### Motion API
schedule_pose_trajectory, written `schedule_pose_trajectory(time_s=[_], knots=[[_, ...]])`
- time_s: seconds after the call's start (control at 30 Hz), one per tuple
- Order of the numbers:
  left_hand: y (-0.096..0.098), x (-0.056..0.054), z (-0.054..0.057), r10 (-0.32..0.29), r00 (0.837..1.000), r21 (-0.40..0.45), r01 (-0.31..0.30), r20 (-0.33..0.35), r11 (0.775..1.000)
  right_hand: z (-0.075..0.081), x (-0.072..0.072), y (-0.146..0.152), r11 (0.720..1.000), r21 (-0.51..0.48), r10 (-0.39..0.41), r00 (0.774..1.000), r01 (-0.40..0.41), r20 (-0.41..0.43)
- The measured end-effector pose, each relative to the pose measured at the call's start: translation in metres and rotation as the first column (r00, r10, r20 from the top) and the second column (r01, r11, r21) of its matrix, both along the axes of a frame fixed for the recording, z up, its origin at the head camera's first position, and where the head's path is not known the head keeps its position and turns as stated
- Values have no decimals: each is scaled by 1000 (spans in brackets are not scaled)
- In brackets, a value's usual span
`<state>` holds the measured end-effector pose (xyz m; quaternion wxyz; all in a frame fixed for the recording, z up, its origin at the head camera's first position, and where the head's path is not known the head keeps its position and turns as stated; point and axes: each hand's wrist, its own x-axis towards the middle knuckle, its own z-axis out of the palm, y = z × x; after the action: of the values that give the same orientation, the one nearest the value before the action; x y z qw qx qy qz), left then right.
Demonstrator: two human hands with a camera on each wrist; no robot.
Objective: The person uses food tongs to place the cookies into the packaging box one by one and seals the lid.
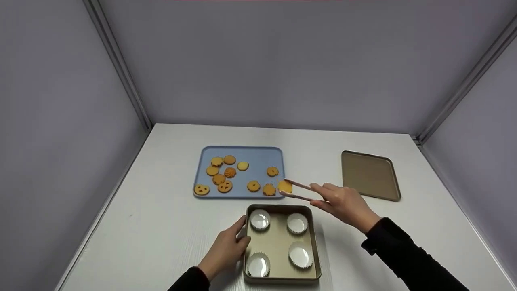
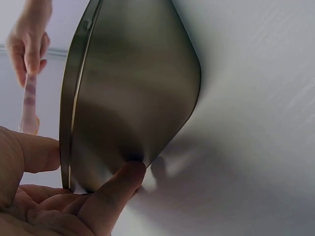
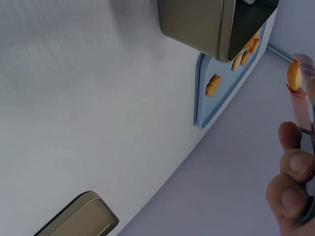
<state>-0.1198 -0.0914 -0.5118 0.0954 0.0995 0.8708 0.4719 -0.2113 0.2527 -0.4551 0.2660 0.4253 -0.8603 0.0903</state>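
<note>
My right hand [image 1: 343, 202] grips pink tongs [image 1: 301, 190], whose tips pinch a round yellow biscuit [image 1: 284, 186] at the right edge of a blue tray [image 1: 258, 155]. Several more biscuits [image 1: 224, 174] lie on that tray. In the right wrist view the biscuit [image 3: 294, 75] sits between the tongs [image 3: 305, 93], above my fingers [image 3: 290, 196]. My left hand [image 1: 226, 248] holds the left wall of a gold square tin [image 1: 278, 242] that has several white paper cups [image 1: 297, 223] in it. In the left wrist view my fingers [image 2: 106, 196] touch the tin's wall [image 2: 133, 88].
A flat gold lid [image 1: 369, 174] lies on the white table [image 1: 161, 226] at the right, its corner [image 3: 81, 219] also in the right wrist view. Grey partition walls close in the table on three sides.
</note>
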Motion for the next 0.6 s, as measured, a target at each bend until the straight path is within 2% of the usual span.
schedule_pose_trajectory(time_s=[0.2,0.6], knots=[[0,0,0,-4,999,35,3,38,999,7,13,15,999,12,44,997,-45,57],[-1,1,-1,-2,999,39,1,36,999,38,35,30,978,162,102,975,-135,198]])
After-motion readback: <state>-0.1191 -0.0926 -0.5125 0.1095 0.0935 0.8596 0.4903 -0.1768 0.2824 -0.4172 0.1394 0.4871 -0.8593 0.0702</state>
